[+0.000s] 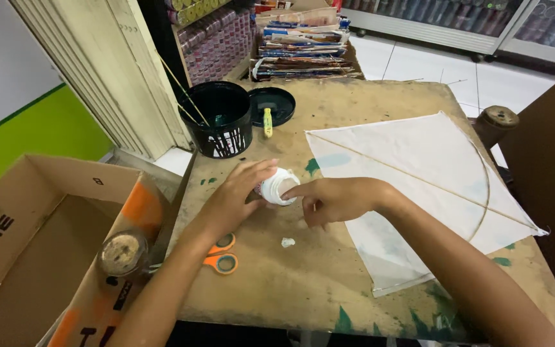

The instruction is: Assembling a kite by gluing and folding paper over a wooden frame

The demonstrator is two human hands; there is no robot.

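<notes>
1. Your left hand (pixel 236 193) is wrapping around a small white jar (pixel 278 186), fingers curled over its far side, clamped on it. The jar is lying tilted on the worn wooden table (pixel 329 283), near the middle.
2. Your right hand (pixel 335 199) is pointing its index finger into the jar's open mouth, tip touching the rim. The other fingers are curling loosely under the palm, gripping nothing.
3. A white paper kite (pixel 419 186) is lying flat on the table right of your hands, with thin stick spars crossing it. Your right forearm is resting over its near-left corner.
4. A small crumpled white scrap (pixel 288 242) is sitting on the table just below the jar, apart from both hands.
5. Orange-handled scissors (pixel 221 256) are lying under your left forearm, handles showing, blades hidden.
6. A black bucket (pixel 218 125) with drip marks is standing at the table's far-left edge, thin sticks leaning in it. Its black lid (pixel 273 105) is lying just beside it, with a yellow tube (pixel 268 122) at the lid's near edge.
7. An open cardboard box (pixel 40 225) is sitting left of the table; a round-topped object (pixel 122 254) is standing at its edge, too blurred to identify.
8. Stacked printed sheets (pixel 303 48) are piled beyond the table's far edge.
</notes>
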